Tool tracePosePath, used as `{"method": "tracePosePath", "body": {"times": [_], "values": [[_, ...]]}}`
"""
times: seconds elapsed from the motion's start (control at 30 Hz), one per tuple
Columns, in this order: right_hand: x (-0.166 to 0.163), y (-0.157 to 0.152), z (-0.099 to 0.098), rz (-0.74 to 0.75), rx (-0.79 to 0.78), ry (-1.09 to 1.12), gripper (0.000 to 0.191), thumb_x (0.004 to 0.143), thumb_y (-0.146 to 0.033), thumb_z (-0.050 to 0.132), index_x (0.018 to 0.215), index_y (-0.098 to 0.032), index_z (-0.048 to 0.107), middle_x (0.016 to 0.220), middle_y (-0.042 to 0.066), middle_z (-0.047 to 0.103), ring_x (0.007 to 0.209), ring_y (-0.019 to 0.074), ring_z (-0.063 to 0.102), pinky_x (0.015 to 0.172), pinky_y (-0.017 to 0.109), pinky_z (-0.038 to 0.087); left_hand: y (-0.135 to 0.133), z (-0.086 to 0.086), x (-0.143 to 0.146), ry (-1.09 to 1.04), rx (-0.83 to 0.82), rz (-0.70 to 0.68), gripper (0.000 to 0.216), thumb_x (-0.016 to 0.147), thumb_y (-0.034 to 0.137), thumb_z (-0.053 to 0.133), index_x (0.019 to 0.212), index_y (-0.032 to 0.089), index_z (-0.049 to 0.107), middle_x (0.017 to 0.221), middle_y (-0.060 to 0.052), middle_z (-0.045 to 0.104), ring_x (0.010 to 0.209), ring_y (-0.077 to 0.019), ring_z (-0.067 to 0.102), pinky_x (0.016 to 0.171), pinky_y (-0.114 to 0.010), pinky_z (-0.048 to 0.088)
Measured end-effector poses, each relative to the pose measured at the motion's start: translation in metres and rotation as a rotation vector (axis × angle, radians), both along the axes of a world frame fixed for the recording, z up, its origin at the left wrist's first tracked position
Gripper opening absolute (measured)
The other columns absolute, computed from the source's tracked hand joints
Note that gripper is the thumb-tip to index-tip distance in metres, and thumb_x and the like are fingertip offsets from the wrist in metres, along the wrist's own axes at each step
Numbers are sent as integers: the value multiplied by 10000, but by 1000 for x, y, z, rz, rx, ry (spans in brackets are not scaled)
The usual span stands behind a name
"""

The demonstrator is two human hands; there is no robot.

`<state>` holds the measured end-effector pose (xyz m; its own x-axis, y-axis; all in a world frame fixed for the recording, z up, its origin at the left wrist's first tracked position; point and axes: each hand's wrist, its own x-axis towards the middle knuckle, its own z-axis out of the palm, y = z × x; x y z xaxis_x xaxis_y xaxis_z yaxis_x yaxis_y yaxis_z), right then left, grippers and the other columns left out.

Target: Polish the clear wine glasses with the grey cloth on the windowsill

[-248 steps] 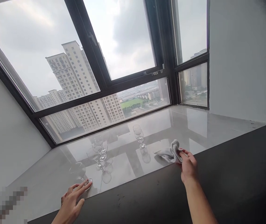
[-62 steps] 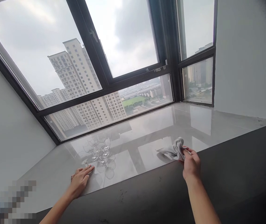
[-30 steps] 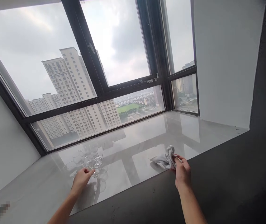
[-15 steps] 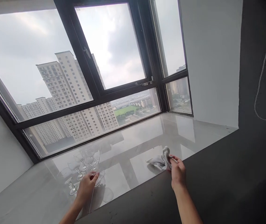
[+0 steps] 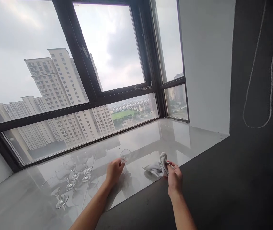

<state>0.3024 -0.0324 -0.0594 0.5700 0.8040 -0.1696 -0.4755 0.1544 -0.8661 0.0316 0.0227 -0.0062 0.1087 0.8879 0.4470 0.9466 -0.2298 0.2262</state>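
Observation:
A clear stemmed glass (image 5: 126, 155) is held in my left hand (image 5: 113, 172), its round rim tipped up above my closed fingers. Just over the sill, my right hand (image 5: 175, 179) grips a crumpled light grey cloth (image 5: 160, 166), part of which trails leftward onto the glossy surface. Several more stemmed glasses (image 5: 70, 183) stand upright in a group to the left of my left arm. Between the held glass and the cloth there is a small gap.
The glossy windowsill (image 5: 148, 140) runs below a dark-framed window (image 5: 95, 99), its front edge sloping up to the right. A white wall (image 5: 207, 64) closes the right end. A looped cord (image 5: 253, 127) hangs farther right.
My left hand has moved right, away from the group of glasses, bringing one glass up with it. My right hand still grips the cloth. The view has shifted slightly.

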Motion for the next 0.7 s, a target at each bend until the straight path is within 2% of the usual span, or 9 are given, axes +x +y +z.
{"method": "tracePosePath", "body": {"times": [0.17,0.3,0.43,0.53,0.7], "values": [[1,0,4,20,-45,-13,469,643,-480,676,1016,-206,602,727,11,666,647,189,595,459,227,386,-1,-13,-10,-97,79,61,299,918,322,476,876,169,731,668,-31,639,640,-147,544,646,-239,333],[2,-7,14,60,-37,56,492,592,-466,706,993,-204,593,745,12,667,681,202,614,475,237,414,-1,-16,-6,-117,76,-1,294,891,303,497,794,157,732,611,-11,602,590,-135,513,613,-235,332],[0,-20,33,145,-25,113,485,598,-443,725,1004,-207,603,775,-3,663,695,173,601,492,219,423,0,-18,0,-197,64,-82,252,846,268,526,876,173,757,611,15,605,568,-122,498,602,-225,338],[-5,-28,45,149,21,152,478,607,-428,740,1006,-204,601,754,-17,641,648,136,564,481,191,395,0,-18,-1,-246,86,-99,248,831,268,537,873,178,765,609,16,611,568,-122,497,609,-225,351],[-17,-32,55,220,156,208,494,635,-413,784,1052,-214,610,810,-17,634,690,133,568,532,194,445,3,-21,-3,-285,101,-115,308,848,410,594,767,165,761,602,1,622,552,-125,493,593,-234,354]]}}
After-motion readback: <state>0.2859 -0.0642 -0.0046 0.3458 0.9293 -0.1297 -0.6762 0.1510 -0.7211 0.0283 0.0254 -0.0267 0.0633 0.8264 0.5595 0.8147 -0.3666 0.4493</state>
